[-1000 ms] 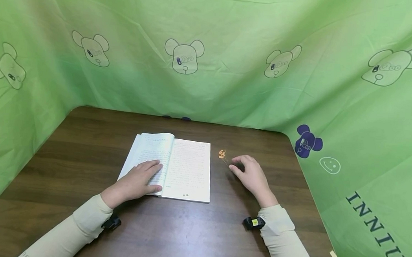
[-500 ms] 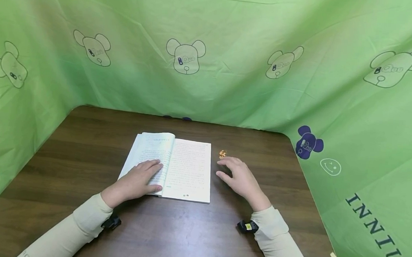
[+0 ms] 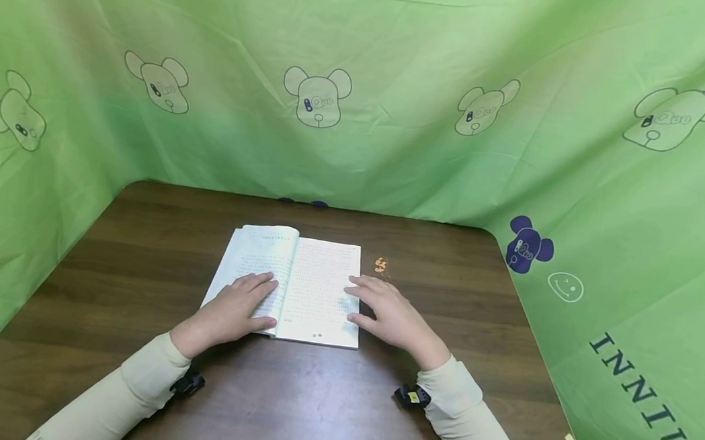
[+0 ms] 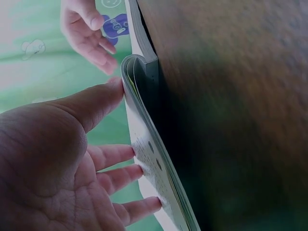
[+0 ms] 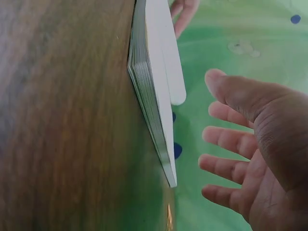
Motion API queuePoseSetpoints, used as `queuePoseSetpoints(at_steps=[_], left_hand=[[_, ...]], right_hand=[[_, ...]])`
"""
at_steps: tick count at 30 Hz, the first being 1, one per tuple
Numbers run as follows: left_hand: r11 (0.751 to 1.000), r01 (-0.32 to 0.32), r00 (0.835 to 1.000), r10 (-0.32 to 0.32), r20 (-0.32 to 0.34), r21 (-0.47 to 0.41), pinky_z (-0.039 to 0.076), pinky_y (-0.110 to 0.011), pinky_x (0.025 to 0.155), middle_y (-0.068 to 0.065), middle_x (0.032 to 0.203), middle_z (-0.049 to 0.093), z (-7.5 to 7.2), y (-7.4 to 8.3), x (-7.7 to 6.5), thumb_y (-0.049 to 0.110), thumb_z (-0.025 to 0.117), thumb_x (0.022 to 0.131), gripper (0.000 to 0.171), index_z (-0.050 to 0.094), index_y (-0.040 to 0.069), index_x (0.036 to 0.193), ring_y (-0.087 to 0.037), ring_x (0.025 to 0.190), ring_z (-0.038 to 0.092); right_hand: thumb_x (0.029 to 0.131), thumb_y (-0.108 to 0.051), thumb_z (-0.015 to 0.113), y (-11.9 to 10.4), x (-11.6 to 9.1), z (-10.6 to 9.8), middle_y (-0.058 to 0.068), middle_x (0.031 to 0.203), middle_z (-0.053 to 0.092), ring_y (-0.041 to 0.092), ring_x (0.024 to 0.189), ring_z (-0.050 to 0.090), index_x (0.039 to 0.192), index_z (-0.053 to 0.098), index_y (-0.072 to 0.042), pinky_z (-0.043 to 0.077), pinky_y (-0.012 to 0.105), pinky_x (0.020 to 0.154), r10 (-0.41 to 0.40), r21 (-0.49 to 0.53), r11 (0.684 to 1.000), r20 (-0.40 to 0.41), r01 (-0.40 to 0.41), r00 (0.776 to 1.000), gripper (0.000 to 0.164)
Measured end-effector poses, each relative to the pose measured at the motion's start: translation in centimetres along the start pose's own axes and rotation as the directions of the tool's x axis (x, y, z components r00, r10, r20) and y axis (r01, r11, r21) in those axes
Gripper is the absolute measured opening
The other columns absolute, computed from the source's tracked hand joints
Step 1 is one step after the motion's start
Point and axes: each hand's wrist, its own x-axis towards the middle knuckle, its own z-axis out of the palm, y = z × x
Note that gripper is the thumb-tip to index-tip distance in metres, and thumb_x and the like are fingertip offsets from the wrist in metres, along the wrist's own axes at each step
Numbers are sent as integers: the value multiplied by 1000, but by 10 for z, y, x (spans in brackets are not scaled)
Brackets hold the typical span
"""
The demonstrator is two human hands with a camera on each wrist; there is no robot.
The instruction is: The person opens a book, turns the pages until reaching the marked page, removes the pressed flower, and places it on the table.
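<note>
An open book [image 3: 323, 279] lies on the brown table, its left pages curving up toward the spine. My left hand [image 3: 232, 310] rests on the left page with fingers spread; in the left wrist view its fingertips [image 4: 153, 203] press the paper and the thumb is near the fold. Over the book's right edge hovers my right hand [image 3: 392, 316], fingers loosely extended and holding nothing. In the right wrist view a gap shows between that hand and the page. A small orange dried flower [image 3: 381, 265] with a thin stem lies just beyond it, its stem partly covered by the hand.
The dark wooden table [image 3: 293, 405] is walled at the back and sides by a green curtain [image 3: 392, 162] printed with bear heads. Each wrist wears a black camera, such as the right wrist camera [image 3: 412, 396].
My right hand has moved left, away from the flower's stem to above the book's right edge. The flower stays on the table. My left hand keeps its place on the page.
</note>
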Motion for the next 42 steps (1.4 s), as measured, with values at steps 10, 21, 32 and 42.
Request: queuePoseSetpoints(at_steps=[10,21,32,42], left_hand=[[1000,-1,1000,2,30,-15,36,-72,107,-15,164,37,-6,-1,-3,40,74,94,74,46,6,153,-46,147,36],[1000,-10,998,11,56,-12,29,-74,111,-12,167,30,-6,-8,-8,43,73,94,78,41,9,157,-46,151,28],[998,-58,995,59,78,-6,29,-75,109,-14,167,31,-11,-17,-14,44,78,89,84,42,10,157,-47,151,28],[997,-77,992,76,100,2,30,-74,110,-15,168,28,-11,-18,-16,46,83,84,95,38,10,159,-48,151,26]], right_hand=[[96,-38,72,-10,3,5,10,159,46,34,148,41,143,59,-12,29,54,121,-84,-19,996,77,86,994,55],[96,-40,72,-13,5,12,10,164,37,37,153,31,148,55,-14,24,56,123,-127,-5,992,164,129,978,61],[96,-41,70,-12,3,18,9,162,41,34,153,31,144,60,-14,23,53,123,-175,29,985,177,173,968,56],[96,-37,72,-13,3,18,3,162,43,28,153,32,142,62,-15,29,46,122,-165,52,986,208,158,964,52]])
